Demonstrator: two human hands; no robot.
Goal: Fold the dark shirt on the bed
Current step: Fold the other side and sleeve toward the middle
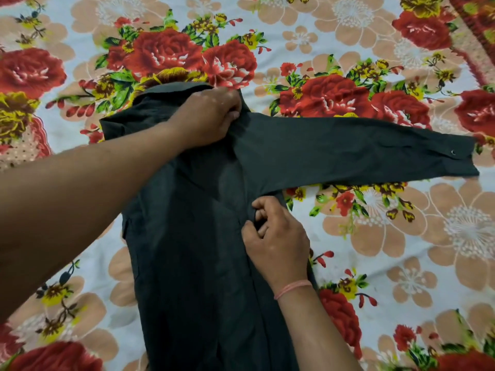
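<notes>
I am gripping the dark shirt (192,250) at the shoulder with my left hand (206,116) and pinching its side with my right hand (276,236), early on I judge, the outstretched sleeve (361,148) not yet folded.

I see the shirt (203,250) on the bed (375,250), collar (171,90) toward the far edge, one sleeve (361,148) laid toward the right edge.
</notes>
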